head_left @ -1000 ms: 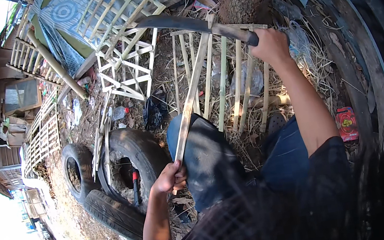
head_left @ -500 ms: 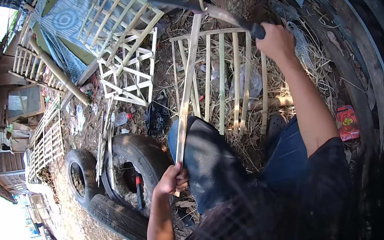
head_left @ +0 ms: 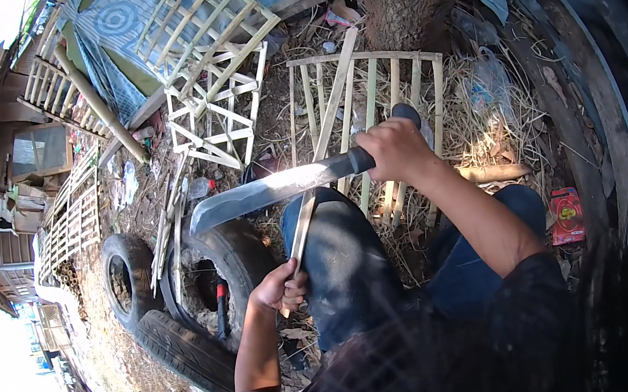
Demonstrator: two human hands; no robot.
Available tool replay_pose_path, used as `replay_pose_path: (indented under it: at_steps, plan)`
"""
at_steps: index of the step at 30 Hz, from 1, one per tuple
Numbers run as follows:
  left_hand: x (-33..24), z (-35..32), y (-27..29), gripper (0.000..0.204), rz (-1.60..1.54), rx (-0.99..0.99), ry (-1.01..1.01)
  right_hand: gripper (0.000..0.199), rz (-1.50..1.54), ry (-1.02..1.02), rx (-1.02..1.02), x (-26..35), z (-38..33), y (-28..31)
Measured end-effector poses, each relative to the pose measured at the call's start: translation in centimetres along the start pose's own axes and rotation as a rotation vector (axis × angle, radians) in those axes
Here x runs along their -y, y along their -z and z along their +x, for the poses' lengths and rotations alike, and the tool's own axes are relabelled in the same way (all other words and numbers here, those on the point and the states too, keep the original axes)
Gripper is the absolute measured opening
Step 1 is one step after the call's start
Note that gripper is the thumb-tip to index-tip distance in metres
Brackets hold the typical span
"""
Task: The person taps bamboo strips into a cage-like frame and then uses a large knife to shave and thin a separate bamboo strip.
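Lower centre: left hand (head_left: 281, 286), fingers clamped on bamboo slat (head_left: 330, 121). Centre: right hand (head_left: 397, 152), fingers clamped on dark-handled machete (head_left: 273, 189), blade overlapping slat.

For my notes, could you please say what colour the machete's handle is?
The handle is black, best in the head view.

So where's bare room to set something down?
Mostly bare: the brown soil strip beyond the long dark-handled machete, between the crisscrossed pale lattice and bamboo-slat frame. Crowded: right of that frame, dry yellow straw and clear plastic.
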State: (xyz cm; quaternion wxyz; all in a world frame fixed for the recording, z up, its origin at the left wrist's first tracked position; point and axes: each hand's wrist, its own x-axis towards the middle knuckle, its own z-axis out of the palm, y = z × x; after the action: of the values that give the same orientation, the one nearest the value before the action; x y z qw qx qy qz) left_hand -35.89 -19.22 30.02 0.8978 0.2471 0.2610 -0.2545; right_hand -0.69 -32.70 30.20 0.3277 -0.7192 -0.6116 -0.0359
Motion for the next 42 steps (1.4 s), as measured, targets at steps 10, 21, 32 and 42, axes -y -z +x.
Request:
replay_pose_path:
  at_steps: [10,21,32,42]
  plan:
    - [0.6,-0.2,-0.6,0.055,0.006,-0.03,-0.048,0.02,-0.391,-0.798,-0.157,-9.5,0.4,8.9]
    - [0.1,0.5,-0.7,0.055,-0.015,-0.033,-0.022,0.022,0.03,-0.268,-0.116,-0.2,1.2,5.2]
    - [1.4,-0.8,-0.2,0.055,0.047,-0.065,-0.134,0.023,-0.252,-0.97,-0.215,-10.4,0.7,11.7]
    - [0.3,1.6,-4.8,0.053,0.214,-0.268,-0.211,0.017,-0.025,-0.258,-0.055,1.0,-0.1,6.2]
